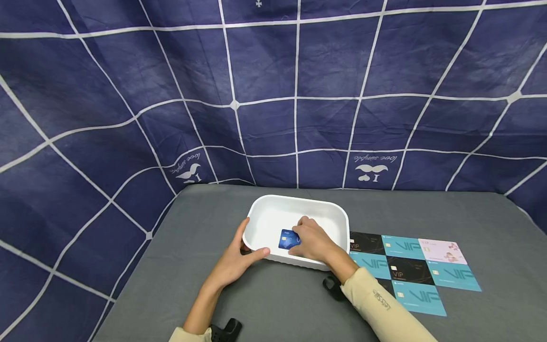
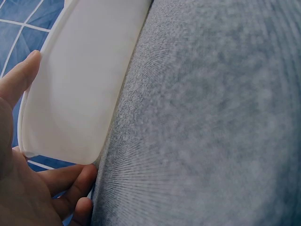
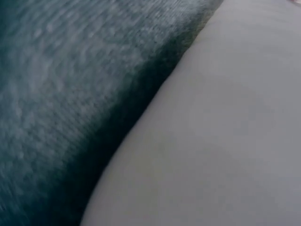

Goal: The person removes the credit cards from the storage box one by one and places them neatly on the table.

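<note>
A white plastic tray [image 1: 273, 209] stands on the grey cloth in the middle of the head view. My left hand [image 1: 232, 264] holds its left end, thumb at the near rim and fingers along the side. In the left wrist view the fingers [image 2: 75, 181] touch the tray's lower corner and the thumb lies at the rim. My right hand [image 1: 315, 241] reaches inside the tray and pinches a blue bank card [image 1: 288, 239] near its right end; the hand covers part of the card. The right wrist view has the tray's outer wall [image 3: 221, 127], with the fingers out of sight.
Right of the tray, several cards lie in rows: teal VIP cards [image 1: 401, 246], black VIP cards [image 1: 410, 270] and a pink card [image 1: 442, 251]. My right forearm crosses in front of some. A blue gridded cloth [image 1: 265, 123] hangs behind the grey table surface [image 1: 205, 213].
</note>
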{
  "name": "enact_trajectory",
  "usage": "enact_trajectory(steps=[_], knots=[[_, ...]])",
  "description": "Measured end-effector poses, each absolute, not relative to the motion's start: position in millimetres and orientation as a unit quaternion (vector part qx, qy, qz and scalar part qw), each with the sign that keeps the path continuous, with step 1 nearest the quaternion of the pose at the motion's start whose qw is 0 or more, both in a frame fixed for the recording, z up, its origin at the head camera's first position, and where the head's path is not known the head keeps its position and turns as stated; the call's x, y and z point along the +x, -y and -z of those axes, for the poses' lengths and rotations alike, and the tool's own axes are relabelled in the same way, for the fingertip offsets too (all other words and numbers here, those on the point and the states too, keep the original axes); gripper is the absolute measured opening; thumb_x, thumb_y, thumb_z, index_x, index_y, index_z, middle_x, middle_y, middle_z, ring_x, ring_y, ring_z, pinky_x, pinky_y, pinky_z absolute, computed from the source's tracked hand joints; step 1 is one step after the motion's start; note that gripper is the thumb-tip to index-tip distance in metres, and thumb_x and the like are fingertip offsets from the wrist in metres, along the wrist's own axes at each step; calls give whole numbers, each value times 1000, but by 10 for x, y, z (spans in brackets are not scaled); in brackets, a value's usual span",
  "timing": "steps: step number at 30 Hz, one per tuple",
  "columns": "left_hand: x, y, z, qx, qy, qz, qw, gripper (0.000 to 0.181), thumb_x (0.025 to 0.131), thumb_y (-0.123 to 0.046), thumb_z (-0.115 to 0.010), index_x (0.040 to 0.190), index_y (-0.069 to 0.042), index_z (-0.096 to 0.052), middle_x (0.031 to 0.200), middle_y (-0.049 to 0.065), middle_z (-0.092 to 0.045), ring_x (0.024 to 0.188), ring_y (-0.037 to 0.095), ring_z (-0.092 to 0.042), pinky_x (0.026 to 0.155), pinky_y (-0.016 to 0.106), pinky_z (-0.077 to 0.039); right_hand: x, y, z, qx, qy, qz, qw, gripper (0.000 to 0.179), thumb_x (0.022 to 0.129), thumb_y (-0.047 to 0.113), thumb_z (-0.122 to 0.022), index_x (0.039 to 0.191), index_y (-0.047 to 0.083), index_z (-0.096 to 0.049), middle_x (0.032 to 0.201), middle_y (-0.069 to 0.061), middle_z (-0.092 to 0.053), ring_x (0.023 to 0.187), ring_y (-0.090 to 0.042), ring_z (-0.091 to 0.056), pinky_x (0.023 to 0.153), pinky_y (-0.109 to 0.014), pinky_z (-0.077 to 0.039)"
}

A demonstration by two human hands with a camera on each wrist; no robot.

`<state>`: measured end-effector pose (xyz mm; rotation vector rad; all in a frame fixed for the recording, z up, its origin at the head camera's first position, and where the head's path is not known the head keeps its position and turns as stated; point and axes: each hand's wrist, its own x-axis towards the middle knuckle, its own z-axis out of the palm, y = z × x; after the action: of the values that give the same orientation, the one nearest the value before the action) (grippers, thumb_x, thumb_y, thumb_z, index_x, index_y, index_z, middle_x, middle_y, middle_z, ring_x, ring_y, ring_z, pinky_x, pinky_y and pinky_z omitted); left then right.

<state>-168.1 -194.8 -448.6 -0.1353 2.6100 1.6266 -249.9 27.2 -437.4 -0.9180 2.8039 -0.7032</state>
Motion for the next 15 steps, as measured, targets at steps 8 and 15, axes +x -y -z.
enact_trajectory(steps=[8, 15], knots=[[-1686, 1957, 4478, -44, -849, -525, 38, 102, 83, -44, -79, 159, -29, -13, 95, 9, -57, 83, 21, -52, 72, 36, -40, -2491, -266, 4370, -301, -923, 234, 45, 45, 71, 18, -88, 110, 7, -70, 97, -8, -54, 91, -26, -49, 79, -41, -41], [-1686, 1957, 4482, -40, -852, -521, 34, 101, 83, -44, -79, 159, -29, -14, 90, 8, -56, 80, 20, -52, 71, 36, -40, -2500, -269, 4365, -318, -920, 226, 46, 48, 75, 15, -86, 118, 6, -67, 97, -7, -58, 89, -24, -51, 76, -41, -42]])
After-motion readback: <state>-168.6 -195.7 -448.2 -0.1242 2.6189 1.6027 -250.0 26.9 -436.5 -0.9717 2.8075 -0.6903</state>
